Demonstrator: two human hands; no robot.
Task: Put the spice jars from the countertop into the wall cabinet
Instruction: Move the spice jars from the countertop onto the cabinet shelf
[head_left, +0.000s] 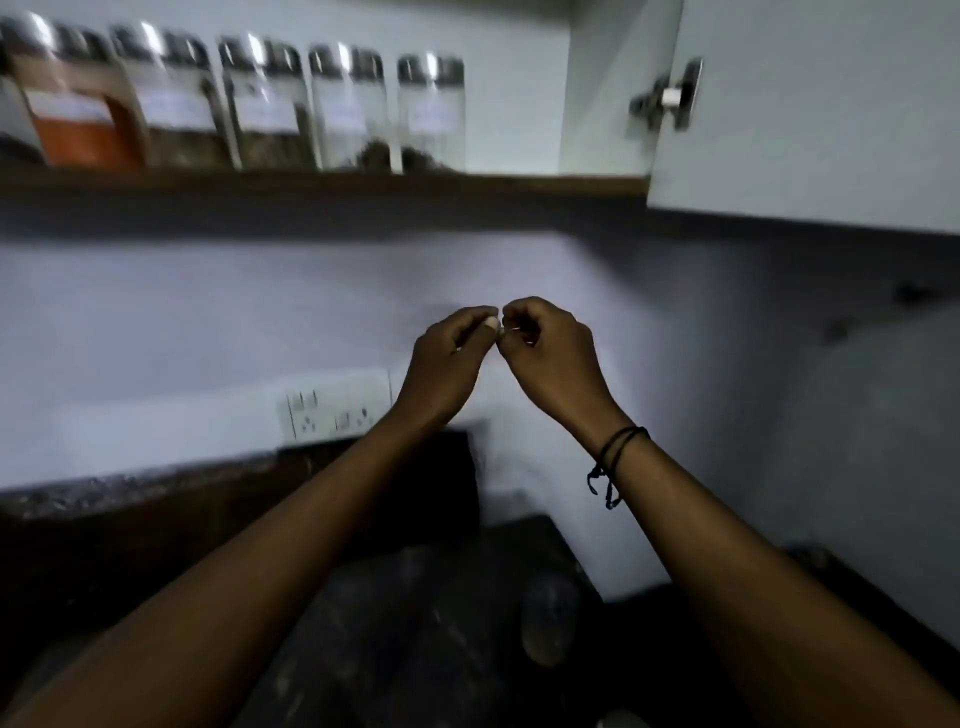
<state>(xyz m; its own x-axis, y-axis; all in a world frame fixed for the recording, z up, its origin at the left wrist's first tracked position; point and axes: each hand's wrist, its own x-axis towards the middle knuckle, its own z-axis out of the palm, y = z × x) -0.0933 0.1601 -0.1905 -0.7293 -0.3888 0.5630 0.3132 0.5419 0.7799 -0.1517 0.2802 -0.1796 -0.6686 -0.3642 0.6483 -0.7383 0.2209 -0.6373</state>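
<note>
Blur covers most of what I log from the head view: the spice jars (239, 104) on the wall cabinet (363, 184) shelf are smeared sideways, and each metal cap doubles into a ghost, so I cannot count them with certainty; I make out about five. The leftmost jar (78, 111), holding orange-red powder, is cut off by the left frame edge. Pale labels (265, 114) sit on the jar fronts, but no writing on them is legible. The jars stand in a row along the front edge of the shelf, running from its left end to roughly its middle; the right part of the shelf is bare. The open cabinet door (810, 104) is cropped at the top and right, with a metal hinge (667, 98) on its inner face. Below, the dark worktop (405, 623) is dim; a rounded jar-like shape (550, 618) near its back right corner is too murky for me to identify. A white switch and socket plate (337, 410) on the wall is partly hidden behind the left forearm. Both arms reach forward and up, forearms converging. Left hand (447, 358) and right hand (550, 353) meet at the fingertips in front of the wall, both loosely curled, pinching something tiny and pale between them that I cannot make out. A dark thread band (618, 452) circles the right wrist, loose ends hanging.
</note>
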